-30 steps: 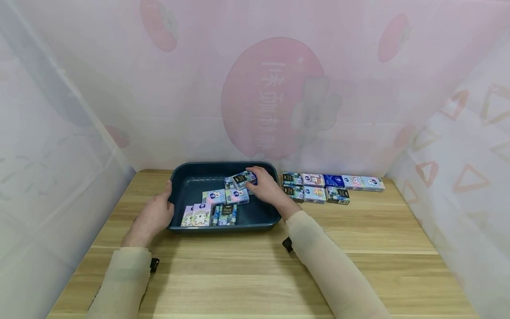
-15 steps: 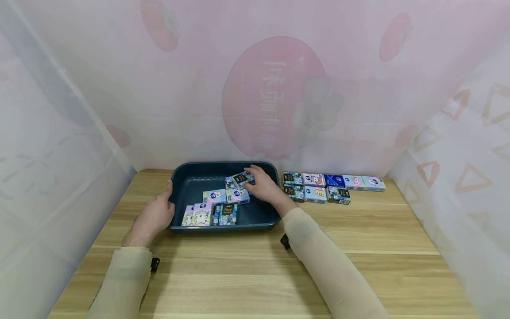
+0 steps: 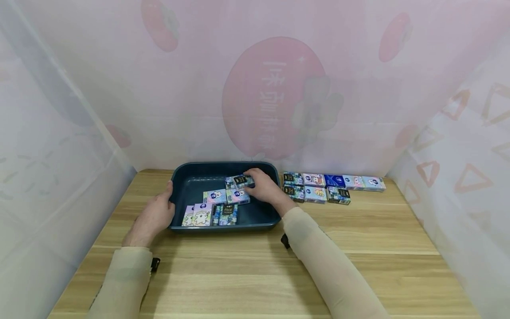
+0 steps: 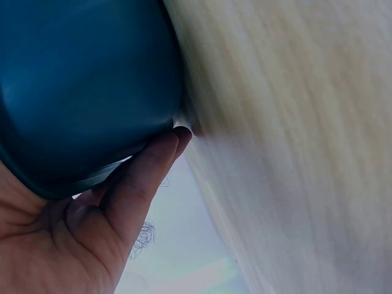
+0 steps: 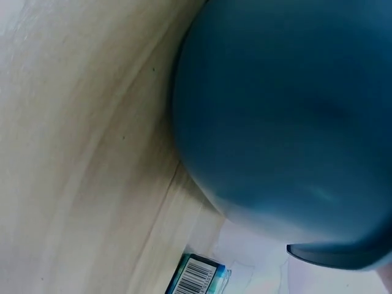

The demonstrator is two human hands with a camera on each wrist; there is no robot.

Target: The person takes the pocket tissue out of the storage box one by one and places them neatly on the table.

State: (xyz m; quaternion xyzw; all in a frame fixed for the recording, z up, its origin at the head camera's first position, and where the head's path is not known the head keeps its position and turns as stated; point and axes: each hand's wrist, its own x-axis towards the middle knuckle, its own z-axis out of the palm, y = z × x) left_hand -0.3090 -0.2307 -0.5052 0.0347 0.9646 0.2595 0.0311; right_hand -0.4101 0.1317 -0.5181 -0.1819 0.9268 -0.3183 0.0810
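Note:
My left hand (image 3: 156,213) holds the left side of a deep dark teal tray (image 3: 184,175). In the left wrist view its fingers (image 4: 144,177) lie along the tray's outer wall (image 4: 92,92). Inside the tray, toward the back right, my right hand (image 3: 264,185) grips a small dark blue, flower-patterned tissue pack (image 3: 244,180). That pack rests against or just over another dark pack (image 3: 229,182). Pastel packs (image 3: 214,196) lie in front of it, and white-and-purple packs (image 3: 202,215) and dark packs (image 3: 228,215) lie along the front wall. The right wrist view hides the right fingers behind the tray wall (image 5: 282,122).
Right of the tray, two rows of small packs lie on the wooden table (image 3: 239,274), among them a dark pack (image 3: 338,195) and a deep blue pack (image 3: 334,180). A printed pink cloth wall (image 3: 191,110) rises behind the table.
The dark flowered pack in my right hand has come down slightly and lies more level beside the other packs. My left hand and the tray have stayed in place.

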